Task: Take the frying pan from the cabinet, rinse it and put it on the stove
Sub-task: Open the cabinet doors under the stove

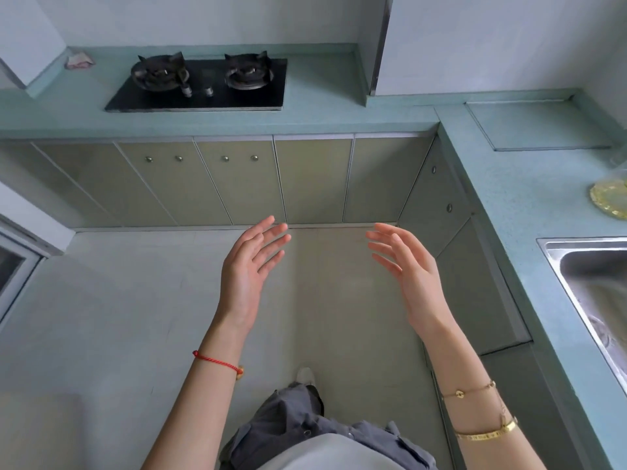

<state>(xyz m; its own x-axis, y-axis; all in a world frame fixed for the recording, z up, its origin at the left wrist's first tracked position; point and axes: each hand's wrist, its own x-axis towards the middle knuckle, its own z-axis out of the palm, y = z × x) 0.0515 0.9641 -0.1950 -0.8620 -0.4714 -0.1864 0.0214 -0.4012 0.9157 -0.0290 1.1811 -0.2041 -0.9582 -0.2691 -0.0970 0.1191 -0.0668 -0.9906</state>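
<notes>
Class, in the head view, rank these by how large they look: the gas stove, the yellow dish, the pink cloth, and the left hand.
1. Gas stove, clearly largest.
2. Left hand, though it is much nearer the camera, so its apparent size misleads.
3. Yellow dish, partly cut off at the frame edge.
4. Pink cloth, smallest.

L-shaped pale teal worktop is run along the far wall and down the right side, edged by a low upstand. Plain pale walls are seen above it. Olive-grey base doors with small round metal knobs are fitted below. Floor is laid in light grey. A framed opening is seen at left. Lighting is soft and even.
</notes>
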